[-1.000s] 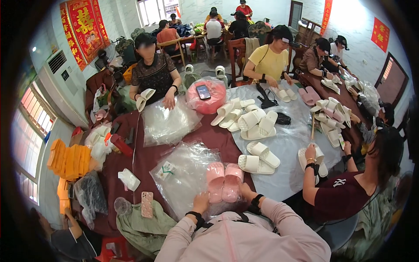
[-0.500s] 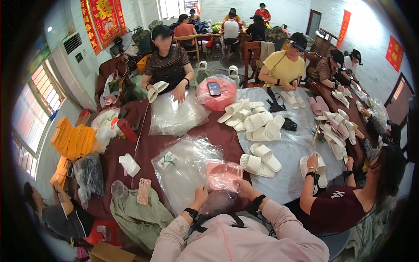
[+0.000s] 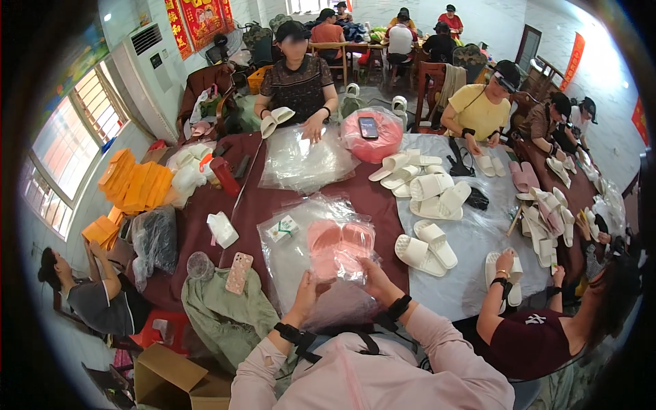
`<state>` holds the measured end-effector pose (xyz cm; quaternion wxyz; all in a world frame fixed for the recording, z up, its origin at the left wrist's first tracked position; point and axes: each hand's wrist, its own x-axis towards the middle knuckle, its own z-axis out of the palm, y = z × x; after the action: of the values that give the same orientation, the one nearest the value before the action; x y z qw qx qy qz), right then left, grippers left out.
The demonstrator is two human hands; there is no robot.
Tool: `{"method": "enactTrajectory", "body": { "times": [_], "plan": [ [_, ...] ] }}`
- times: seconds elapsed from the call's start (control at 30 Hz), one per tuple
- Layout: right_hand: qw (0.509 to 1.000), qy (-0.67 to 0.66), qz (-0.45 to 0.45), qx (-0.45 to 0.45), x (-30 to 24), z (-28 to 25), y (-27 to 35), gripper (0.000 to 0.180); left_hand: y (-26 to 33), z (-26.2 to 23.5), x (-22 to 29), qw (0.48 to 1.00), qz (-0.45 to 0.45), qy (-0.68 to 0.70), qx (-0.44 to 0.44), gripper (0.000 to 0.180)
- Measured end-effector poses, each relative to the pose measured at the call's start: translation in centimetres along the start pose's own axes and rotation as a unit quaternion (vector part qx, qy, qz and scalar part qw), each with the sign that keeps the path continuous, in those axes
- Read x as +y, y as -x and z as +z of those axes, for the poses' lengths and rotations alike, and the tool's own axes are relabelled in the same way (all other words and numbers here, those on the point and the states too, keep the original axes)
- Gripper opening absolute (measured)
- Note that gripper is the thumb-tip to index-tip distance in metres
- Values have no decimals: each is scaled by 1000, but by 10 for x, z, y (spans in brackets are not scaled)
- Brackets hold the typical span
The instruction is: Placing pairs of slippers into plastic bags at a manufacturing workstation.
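Note:
Both of my hands are at the near side of the table with a pair of pink slippers (image 3: 342,247) inside a clear plastic bag (image 3: 318,265). My left hand (image 3: 306,295) has its fingers closed on the near left edge of the bag. At the near right corner, my right hand (image 3: 380,280) pinches the plastic beside a slipper. The two slippers lie side by side over a stack of flat clear bags (image 3: 279,256). On that stack rests a small white and green packet (image 3: 283,228).
White slippers (image 3: 427,246) sit to the right on plastic sheeting. A tissue pack (image 3: 222,229), a pink-cased phone (image 3: 239,272) and green cloth (image 3: 222,307) are at the left. Across the table a person handles clear bags (image 3: 307,164). Another person (image 3: 533,328) works close on my right.
My hands have shifted the bagged pink slippers left and away from me, over the stack of bags. The slippers now show more fully side by side. The whole view has turned left.

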<state>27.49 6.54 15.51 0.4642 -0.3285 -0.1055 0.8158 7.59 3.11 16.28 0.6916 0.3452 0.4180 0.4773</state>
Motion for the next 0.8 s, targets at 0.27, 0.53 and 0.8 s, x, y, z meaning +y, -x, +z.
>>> {"method": "enactTrajectory", "body": {
  "times": [0.27,0.53,0.8],
  "plan": [
    [965,-69,164,-190,34,32,-29,55,22,-11,8,990,89,85,-62,28],
    [972,-20,172,-157,76,85,-19,44,77,-67,27,995,9,-39,90,27],
    [974,117,175,-82,123,94,-5,36,135,-124,9,1000,3,-19,9,26]
  ]
}}
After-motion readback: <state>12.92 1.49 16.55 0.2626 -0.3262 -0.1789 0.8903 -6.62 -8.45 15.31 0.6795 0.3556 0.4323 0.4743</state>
